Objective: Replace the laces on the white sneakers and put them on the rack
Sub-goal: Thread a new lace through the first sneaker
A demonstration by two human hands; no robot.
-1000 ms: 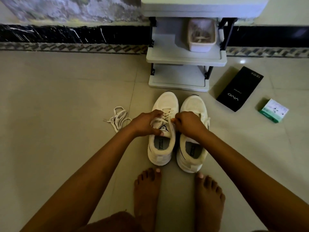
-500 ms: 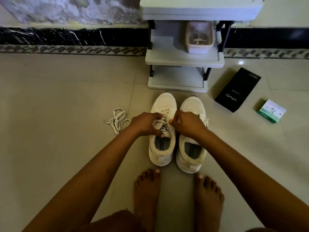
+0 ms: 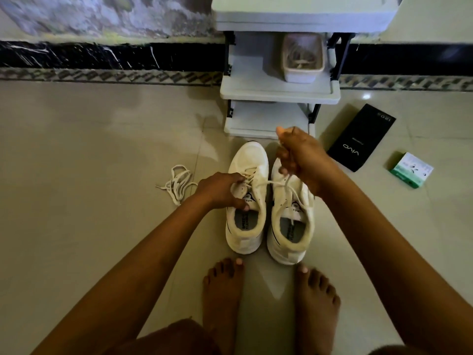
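Left hand (image 3: 220, 191) pins the left sneaker (image 3: 247, 201) at the tongue, fingers curled over the eyelet row and the crossed lace there. My read: it holds the shoe down so the pull doesn't drag it across the floor (image 3: 89, 149).

Right hand (image 3: 298, 157) is raised above the right sneaker (image 3: 291, 213), fingers closed tight round the lace (image 3: 275, 184). The lace runs taut from that fist down to the left hand's fingers. A loose tail drops from the fist into the right sneaker's opening. Looks like slack being drawn through an eyelet.

A second loose lace (image 3: 176, 183) lies in a heap on the floor just outside the left fingers, probably the old one.

The shoe rack (image 3: 279, 90) stands just beyond the right fist, its bottom shelf bare where visible; a small bin (image 3: 303, 57) sits on the middle shelf.

Hard to make out:
- which eyelet is being threaded, since the left fingers cover it
- the right sneaker's toe and lacing, behind the right hand
- the bin's contents, too dim
- the rack's top, cut off by the frame edge
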